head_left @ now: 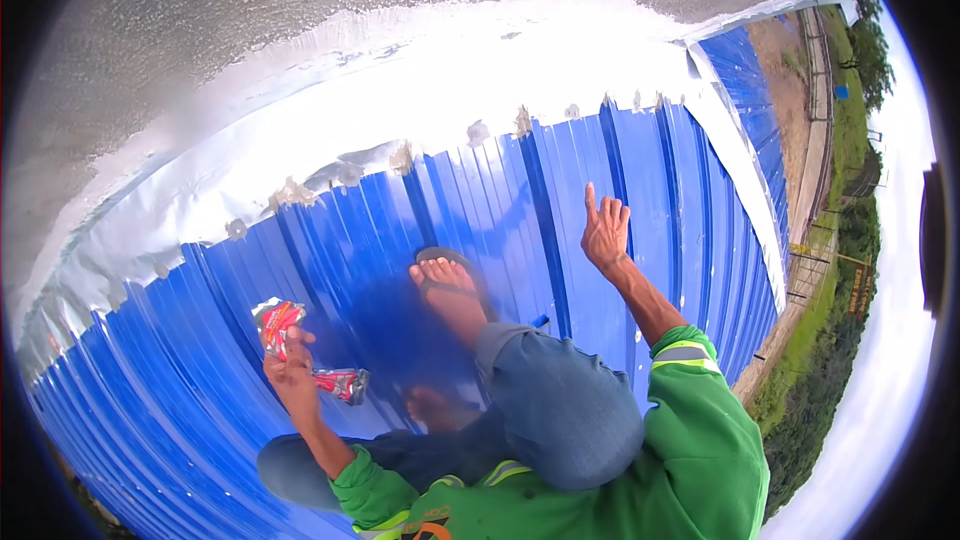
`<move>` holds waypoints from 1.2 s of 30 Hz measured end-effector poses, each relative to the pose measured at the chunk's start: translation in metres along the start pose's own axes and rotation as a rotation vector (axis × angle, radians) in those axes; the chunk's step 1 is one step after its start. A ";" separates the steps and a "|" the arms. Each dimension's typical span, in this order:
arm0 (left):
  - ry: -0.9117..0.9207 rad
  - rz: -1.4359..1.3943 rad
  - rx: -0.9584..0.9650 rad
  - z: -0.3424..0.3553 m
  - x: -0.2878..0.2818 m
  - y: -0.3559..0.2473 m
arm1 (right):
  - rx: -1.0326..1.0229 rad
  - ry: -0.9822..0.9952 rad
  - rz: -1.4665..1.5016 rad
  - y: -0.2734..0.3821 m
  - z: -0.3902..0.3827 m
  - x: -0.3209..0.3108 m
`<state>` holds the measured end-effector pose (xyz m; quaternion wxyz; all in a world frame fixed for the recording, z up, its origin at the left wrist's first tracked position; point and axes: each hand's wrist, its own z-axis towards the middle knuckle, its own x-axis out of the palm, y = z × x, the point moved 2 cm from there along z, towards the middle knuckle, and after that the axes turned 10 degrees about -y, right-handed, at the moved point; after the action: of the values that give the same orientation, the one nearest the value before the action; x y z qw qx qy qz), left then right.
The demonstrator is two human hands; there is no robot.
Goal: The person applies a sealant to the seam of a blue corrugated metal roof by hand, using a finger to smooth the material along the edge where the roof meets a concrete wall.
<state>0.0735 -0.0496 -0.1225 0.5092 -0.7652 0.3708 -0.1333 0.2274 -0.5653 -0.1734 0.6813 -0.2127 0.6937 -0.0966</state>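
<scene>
At near left, our left hand pinches a crumpled red-and-silver packet, probably so it won't slide off the blue roof. Farther right, our right hand looks empty, index finger extended, others loosely curled.

One left hand, one right hand. Red-silver wrapper parts: two showing, whether one wrapper or two unclear. Two feet, one sandal visible, two knees, two green sleeves, one grey wall.
</scene>
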 end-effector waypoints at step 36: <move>0.601 0.097 0.546 0.012 0.117 -0.163 | 1.355 0.123 1.824 -0.006 -0.329 -0.040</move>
<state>0.2319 -0.0896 -0.0049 0.5685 -0.5104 0.4898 -0.4201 -0.0970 -0.6052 -0.1170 0.4372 0.7884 0.4271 0.0698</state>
